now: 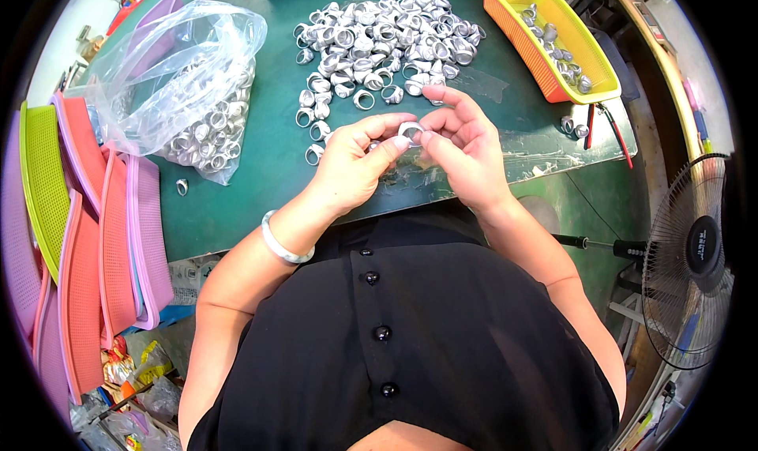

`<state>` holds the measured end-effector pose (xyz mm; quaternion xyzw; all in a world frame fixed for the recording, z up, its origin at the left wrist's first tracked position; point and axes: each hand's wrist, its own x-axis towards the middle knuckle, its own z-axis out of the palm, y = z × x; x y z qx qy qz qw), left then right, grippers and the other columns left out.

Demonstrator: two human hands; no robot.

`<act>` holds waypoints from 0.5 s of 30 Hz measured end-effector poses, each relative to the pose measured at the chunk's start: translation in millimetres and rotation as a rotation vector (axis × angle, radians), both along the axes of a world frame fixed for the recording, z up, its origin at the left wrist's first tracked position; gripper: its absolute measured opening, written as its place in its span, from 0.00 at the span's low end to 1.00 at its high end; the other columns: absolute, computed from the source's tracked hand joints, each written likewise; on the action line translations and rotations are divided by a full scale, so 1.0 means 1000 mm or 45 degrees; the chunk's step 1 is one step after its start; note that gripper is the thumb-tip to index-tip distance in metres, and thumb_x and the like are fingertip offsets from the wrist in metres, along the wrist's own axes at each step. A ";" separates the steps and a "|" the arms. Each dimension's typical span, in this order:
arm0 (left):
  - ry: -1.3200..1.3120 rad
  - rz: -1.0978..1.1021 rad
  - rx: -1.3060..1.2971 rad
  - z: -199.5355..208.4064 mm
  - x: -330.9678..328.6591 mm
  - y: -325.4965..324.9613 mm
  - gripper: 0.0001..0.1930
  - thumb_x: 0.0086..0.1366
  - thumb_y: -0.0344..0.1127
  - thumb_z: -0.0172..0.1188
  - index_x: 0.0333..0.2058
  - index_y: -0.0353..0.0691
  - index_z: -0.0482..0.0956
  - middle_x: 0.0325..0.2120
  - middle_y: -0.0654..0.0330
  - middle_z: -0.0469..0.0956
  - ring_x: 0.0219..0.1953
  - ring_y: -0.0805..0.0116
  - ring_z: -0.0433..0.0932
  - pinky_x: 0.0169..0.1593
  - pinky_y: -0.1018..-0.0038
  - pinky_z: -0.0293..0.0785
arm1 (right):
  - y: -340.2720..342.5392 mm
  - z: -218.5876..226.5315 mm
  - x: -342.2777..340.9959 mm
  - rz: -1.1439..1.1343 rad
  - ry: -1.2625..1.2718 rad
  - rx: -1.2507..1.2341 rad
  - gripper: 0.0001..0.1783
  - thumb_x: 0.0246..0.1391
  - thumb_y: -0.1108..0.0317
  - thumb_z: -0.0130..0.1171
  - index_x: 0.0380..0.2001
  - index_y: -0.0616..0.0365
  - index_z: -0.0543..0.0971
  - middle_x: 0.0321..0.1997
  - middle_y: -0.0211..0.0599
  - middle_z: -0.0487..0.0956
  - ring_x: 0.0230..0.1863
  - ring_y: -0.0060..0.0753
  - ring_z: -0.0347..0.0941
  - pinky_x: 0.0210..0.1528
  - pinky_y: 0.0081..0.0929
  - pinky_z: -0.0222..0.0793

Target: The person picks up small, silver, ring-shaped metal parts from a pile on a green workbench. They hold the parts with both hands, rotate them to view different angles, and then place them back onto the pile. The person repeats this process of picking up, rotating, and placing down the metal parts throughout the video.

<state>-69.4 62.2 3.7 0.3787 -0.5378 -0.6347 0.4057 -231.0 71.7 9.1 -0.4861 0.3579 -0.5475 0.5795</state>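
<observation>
Between my two hands, over the near edge of the green table, is a silver-grey metal ring (411, 132). My left hand (359, 157) pinches it with thumb and forefinger; a further bit of grey metal shows beside those fingers, too small to name. My right hand (466, 147) grips the ring's other side between thumb and forefinger, its remaining fingers loosely curled. Just beyond lies a big heap of similar rings (387, 36), with a few strays at its near left side. A clear plastic bag (185, 80) partly filled with rings stands left of the heap.
At the far right a yellow-and-orange basket (545, 64) holds several rings. Red-and-black-handled pliers (612, 135) lie by the table's right edge. Stacked plastic baskets (87, 238) crowd the left side. A black fan (691, 261) stands at right. One lone ring (182, 187) lies near the bag.
</observation>
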 end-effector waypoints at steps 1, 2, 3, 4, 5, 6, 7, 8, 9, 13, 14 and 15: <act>-0.011 0.004 0.005 0.000 0.000 0.000 0.14 0.61 0.30 0.53 0.46 0.36 0.73 0.28 0.68 0.75 0.22 0.84 0.64 0.25 0.87 0.61 | 0.000 0.001 -0.001 0.016 -0.017 0.059 0.25 0.46 0.81 0.53 0.50 0.64 0.63 0.28 0.31 0.73 0.27 0.15 0.68 0.28 0.11 0.62; -0.022 0.007 0.010 -0.001 0.000 0.001 0.14 0.62 0.31 0.53 0.46 0.36 0.73 0.28 0.68 0.75 0.22 0.84 0.64 0.26 0.87 0.61 | -0.001 0.001 -0.002 0.033 -0.035 0.119 0.24 0.46 0.81 0.53 0.50 0.64 0.63 0.28 0.32 0.73 0.27 0.16 0.69 0.28 0.11 0.63; -0.020 -0.004 0.026 -0.001 0.001 0.000 0.13 0.62 0.31 0.53 0.46 0.37 0.73 0.28 0.68 0.75 0.22 0.84 0.64 0.26 0.87 0.61 | -0.002 0.000 -0.003 0.056 -0.091 0.150 0.24 0.46 0.81 0.52 0.49 0.65 0.63 0.28 0.33 0.74 0.26 0.18 0.70 0.27 0.13 0.65; -0.018 -0.015 0.041 -0.001 0.002 0.000 0.13 0.62 0.32 0.52 0.45 0.37 0.73 0.28 0.69 0.75 0.22 0.85 0.64 0.26 0.88 0.61 | -0.003 -0.001 -0.003 0.079 -0.146 0.181 0.24 0.46 0.81 0.52 0.49 0.66 0.62 0.29 0.34 0.74 0.26 0.19 0.70 0.27 0.14 0.66; -0.015 -0.025 0.055 -0.001 0.003 -0.001 0.13 0.62 0.33 0.52 0.45 0.37 0.73 0.27 0.69 0.75 0.23 0.85 0.64 0.26 0.88 0.60 | -0.004 -0.002 -0.003 0.103 -0.202 0.212 0.24 0.46 0.81 0.52 0.49 0.66 0.62 0.29 0.35 0.74 0.26 0.21 0.71 0.27 0.16 0.68; -0.007 -0.037 0.081 0.000 0.003 -0.003 0.13 0.63 0.33 0.52 0.44 0.37 0.74 0.27 0.69 0.75 0.22 0.85 0.64 0.26 0.87 0.61 | -0.004 -0.003 -0.003 0.114 -0.240 0.221 0.24 0.46 0.82 0.52 0.49 0.66 0.61 0.30 0.36 0.74 0.26 0.22 0.71 0.28 0.17 0.69; 0.002 -0.048 0.107 0.002 0.004 -0.004 0.12 0.63 0.34 0.52 0.43 0.36 0.75 0.26 0.68 0.75 0.22 0.85 0.64 0.26 0.87 0.61 | -0.004 -0.004 -0.002 0.125 -0.279 0.229 0.25 0.46 0.82 0.51 0.50 0.67 0.60 0.30 0.37 0.74 0.27 0.24 0.72 0.29 0.19 0.70; 0.013 -0.056 0.132 0.004 0.005 -0.006 0.12 0.63 0.34 0.52 0.42 0.36 0.75 0.26 0.68 0.75 0.22 0.85 0.64 0.26 0.87 0.62 | -0.004 -0.005 -0.002 0.139 -0.315 0.238 0.25 0.46 0.82 0.51 0.50 0.67 0.59 0.31 0.39 0.74 0.28 0.25 0.72 0.29 0.20 0.71; 0.011 -0.070 0.135 0.006 0.005 -0.008 0.12 0.63 0.35 0.51 0.41 0.36 0.75 0.25 0.69 0.75 0.22 0.86 0.64 0.26 0.87 0.61 | -0.004 -0.005 -0.001 0.141 -0.328 0.235 0.26 0.47 0.82 0.51 0.50 0.67 0.59 0.31 0.39 0.74 0.28 0.26 0.73 0.30 0.21 0.72; -0.055 -0.137 0.142 0.009 0.010 -0.015 0.12 0.64 0.36 0.50 0.40 0.37 0.76 0.23 0.69 0.74 0.20 0.86 0.63 0.25 0.88 0.61 | -0.002 -0.004 0.001 0.156 -0.344 0.239 0.27 0.47 0.82 0.53 0.51 0.67 0.57 0.33 0.42 0.74 0.32 0.29 0.74 0.33 0.23 0.73; -0.081 -0.156 0.155 0.010 0.011 -0.018 0.12 0.63 0.36 0.51 0.41 0.38 0.76 0.23 0.70 0.73 0.20 0.85 0.63 0.24 0.88 0.60 | -0.001 -0.004 0.001 0.158 -0.340 0.242 0.27 0.47 0.82 0.53 0.51 0.67 0.57 0.34 0.42 0.74 0.33 0.30 0.74 0.34 0.24 0.73; -0.107 -0.175 0.168 0.012 0.012 -0.019 0.12 0.63 0.36 0.51 0.41 0.38 0.76 0.22 0.70 0.73 0.20 0.85 0.63 0.24 0.88 0.60 | -0.001 -0.004 0.002 0.160 -0.342 0.242 0.27 0.47 0.82 0.53 0.51 0.67 0.57 0.34 0.42 0.74 0.33 0.30 0.74 0.34 0.24 0.73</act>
